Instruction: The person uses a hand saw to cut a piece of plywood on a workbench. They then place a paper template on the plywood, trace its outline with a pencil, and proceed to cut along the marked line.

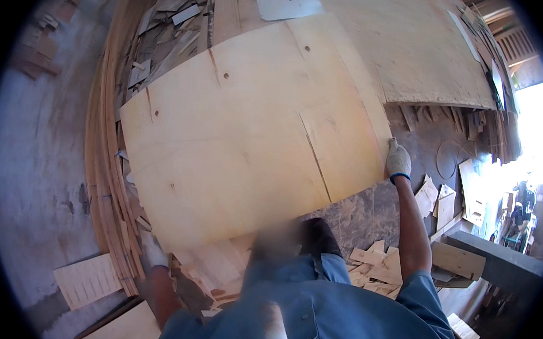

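A large pale plywood sheet point(243, 131) with a few dark knots and a long dark crack lies tilted in front of me. My right hand point(398, 160), in a whitish knit glove with a blue cuff, is closed on its right edge, the thumb showing on the side. At the sheet's near left corner is my left hand point(153, 250), also gloved. It grips the edge there, though its fingers are partly hidden and blurred. The sheet's far part reaches over a bench with another wide wooden panel point(425, 48) at the far right.
Long thin wood strips point(103, 154) run along the left side by a grey wall. Wood offcuts point(377, 267) are heaped on the floor near my legs. A white board point(289, 7) lies at the far end. A grey beam point(494, 252) stands at the right, near a bright opening.
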A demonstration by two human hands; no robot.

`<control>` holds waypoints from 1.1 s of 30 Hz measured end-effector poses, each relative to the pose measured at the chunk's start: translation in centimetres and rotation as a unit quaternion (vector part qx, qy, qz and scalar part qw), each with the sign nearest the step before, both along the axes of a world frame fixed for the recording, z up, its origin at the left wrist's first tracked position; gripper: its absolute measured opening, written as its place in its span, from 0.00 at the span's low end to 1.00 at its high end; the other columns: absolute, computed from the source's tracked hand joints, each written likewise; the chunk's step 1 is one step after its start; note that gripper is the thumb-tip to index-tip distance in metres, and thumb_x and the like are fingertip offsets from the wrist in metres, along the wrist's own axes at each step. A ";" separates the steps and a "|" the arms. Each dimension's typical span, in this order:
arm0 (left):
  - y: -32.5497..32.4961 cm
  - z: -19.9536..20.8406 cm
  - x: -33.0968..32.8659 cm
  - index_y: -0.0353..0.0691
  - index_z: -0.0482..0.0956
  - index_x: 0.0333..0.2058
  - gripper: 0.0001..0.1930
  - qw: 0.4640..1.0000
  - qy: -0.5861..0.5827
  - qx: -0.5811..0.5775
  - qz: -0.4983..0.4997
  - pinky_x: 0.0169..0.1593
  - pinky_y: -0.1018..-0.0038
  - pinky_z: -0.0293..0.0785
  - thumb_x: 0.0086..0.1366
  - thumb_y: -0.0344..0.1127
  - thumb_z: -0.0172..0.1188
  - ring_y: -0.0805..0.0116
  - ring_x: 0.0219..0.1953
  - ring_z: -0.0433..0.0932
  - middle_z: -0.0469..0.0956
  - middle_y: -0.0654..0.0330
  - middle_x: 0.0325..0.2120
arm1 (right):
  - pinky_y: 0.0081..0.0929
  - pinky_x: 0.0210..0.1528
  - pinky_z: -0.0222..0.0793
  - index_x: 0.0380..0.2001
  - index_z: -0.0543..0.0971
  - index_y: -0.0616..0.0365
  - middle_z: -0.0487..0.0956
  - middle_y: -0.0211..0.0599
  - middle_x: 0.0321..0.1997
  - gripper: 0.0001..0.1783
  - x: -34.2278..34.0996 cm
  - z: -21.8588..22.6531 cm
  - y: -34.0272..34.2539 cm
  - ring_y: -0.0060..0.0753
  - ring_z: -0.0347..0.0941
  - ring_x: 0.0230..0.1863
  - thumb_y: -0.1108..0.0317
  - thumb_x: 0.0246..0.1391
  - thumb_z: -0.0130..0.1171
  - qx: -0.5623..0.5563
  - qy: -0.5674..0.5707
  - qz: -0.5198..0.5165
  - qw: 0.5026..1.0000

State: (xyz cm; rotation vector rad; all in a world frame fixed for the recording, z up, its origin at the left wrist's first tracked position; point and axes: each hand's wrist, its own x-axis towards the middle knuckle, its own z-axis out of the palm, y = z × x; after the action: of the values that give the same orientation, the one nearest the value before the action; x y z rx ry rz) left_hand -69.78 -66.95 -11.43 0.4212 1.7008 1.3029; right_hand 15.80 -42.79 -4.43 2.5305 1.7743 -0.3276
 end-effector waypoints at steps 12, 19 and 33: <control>3.6 1.5 28.6 0.46 0.65 0.63 0.31 0.936 -0.230 0.060 0.260 0.60 0.53 0.67 0.69 0.58 0.45 0.57 0.62 0.67 0.66 0.58 0.64 | 0.52 0.47 0.73 0.47 0.75 0.56 0.81 0.53 0.45 0.17 -0.1 -0.4 -1.0 0.60 0.78 0.45 0.63 0.66 0.38 -0.016 0.047 -0.020 0.999; 7.7 2.7 26.1 0.46 0.64 0.63 0.28 0.979 0.116 0.010 0.165 0.61 0.57 0.69 0.70 0.52 0.50 0.57 0.62 0.68 0.67 0.58 0.62 | 0.47 0.46 0.71 0.44 0.76 0.53 0.81 0.48 0.42 0.18 -1.6 -0.8 -2.7 0.57 0.76 0.44 0.56 0.68 0.39 0.060 0.228 -0.134 0.963; 24.4 0.8 16.8 0.41 0.63 0.65 0.30 0.970 -0.099 0.096 0.200 0.61 0.56 0.67 0.72 0.55 0.47 0.57 0.58 0.67 0.67 0.59 0.61 | 0.49 0.41 0.70 0.36 0.76 0.59 0.80 0.55 0.38 0.19 -7.4 1.4 2.1 0.64 0.75 0.41 0.54 0.66 0.45 0.118 0.234 -0.154 0.953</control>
State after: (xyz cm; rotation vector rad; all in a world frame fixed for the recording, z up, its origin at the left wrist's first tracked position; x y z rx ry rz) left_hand -52.97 -42.54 -10.63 0.0503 1.5445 1.7479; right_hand 8.45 -40.65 -3.05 3.1156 1.6100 -0.8378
